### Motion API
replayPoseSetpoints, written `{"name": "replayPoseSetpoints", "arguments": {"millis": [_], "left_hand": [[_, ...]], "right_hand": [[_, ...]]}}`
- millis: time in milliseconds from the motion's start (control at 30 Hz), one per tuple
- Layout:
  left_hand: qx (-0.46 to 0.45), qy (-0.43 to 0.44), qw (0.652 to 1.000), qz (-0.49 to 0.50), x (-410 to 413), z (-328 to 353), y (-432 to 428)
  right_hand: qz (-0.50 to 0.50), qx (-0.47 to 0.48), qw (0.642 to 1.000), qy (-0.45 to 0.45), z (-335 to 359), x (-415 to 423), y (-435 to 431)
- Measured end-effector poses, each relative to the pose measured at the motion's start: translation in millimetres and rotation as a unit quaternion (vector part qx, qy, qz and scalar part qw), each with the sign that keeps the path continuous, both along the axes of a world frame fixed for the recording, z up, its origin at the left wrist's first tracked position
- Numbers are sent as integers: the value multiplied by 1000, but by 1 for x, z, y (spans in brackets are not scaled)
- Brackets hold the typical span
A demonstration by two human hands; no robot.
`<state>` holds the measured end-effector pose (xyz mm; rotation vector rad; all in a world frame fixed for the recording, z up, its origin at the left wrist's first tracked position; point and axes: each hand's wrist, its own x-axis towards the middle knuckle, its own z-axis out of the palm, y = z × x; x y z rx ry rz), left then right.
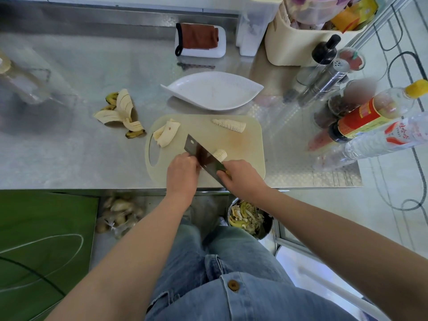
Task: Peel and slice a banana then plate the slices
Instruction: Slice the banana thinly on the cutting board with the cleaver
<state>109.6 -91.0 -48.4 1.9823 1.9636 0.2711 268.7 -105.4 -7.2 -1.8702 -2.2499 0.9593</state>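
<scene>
A cream cutting board (pixel 245 144) lies on the steel counter. My right hand (pixel 242 176) grips the handle of a cleaver (pixel 200 154), its blade angled across the board's near side. My left hand (pixel 183 170) rests against the blade's left side, fingers curled; what it holds is hidden by the blade. A short stack of banana slices (pixel 220 155) sits just right of the blade. A fanned row of slices (pixel 229 125) lies at the board's far right. Two uncut banana pieces (pixel 166 133) lie at its far left. The white leaf-shaped plate (pixel 212 90) stands beyond the board.
Banana peel (pixel 120 113) lies left of the board. Bottles and shakers (pixel 361 112) crowd the right side. A folded cloth on a white dish (pixel 200 40) and a cream basket (pixel 308 40) stand at the back. A bowl of scraps (pixel 249 217) sits below the counter edge.
</scene>
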Motion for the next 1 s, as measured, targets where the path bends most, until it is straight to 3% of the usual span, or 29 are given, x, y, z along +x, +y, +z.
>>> {"name": "replayPoseSetpoints", "arguments": {"millis": [1000], "left_hand": [[7, -3, 1000, -2, 0, 2, -3]], "right_hand": [[5, -14, 1000, -1, -10, 1, -4]]}}
